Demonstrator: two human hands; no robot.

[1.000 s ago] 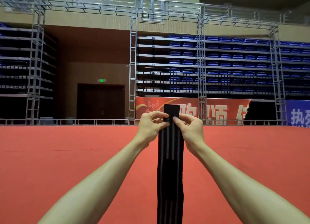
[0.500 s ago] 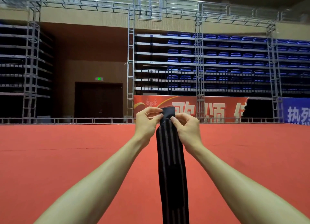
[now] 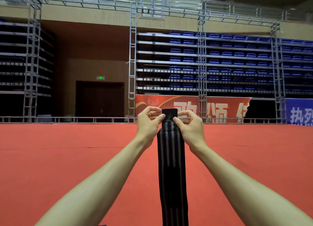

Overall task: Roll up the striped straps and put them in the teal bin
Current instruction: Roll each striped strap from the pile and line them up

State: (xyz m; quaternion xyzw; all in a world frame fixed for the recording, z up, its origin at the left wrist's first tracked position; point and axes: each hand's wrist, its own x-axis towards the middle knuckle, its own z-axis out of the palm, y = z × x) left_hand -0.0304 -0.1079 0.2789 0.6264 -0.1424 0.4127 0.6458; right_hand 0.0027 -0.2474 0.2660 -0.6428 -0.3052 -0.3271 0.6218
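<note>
Red carpet (image 3: 67, 175) covers the hall floor. Behind it stand a metal frame (image 3: 133, 56), tiers of blue seats (image 3: 237, 56), a red banner (image 3: 220, 107) and a dark door (image 3: 100, 99). No teal bin is in view.

Item under handling: one black strap (image 3: 171, 166) with grey stripes, held up at arm's length. It hangs straight down between the forearms and runs out of the bottom of the picture. Its plain black top end stands just above the fingertips.

Left hand (image 3: 148, 124): thumb and forefinger curled, pinching the strap's left edge near the top. Right hand (image 3: 189, 126): the same pinch on the right edge. The remaining fingers are bent and clear of the strap.

Assessment: rolling appears to be at its very start, with no finished turn visible.

Recommendation: fold the top end over squarely, keeping both edges level so the roll does not cone. Keep the first turn tight, since a loose core will spread. Let the hanging length supply tension, and feed it up evenly with both thumbs.
</note>
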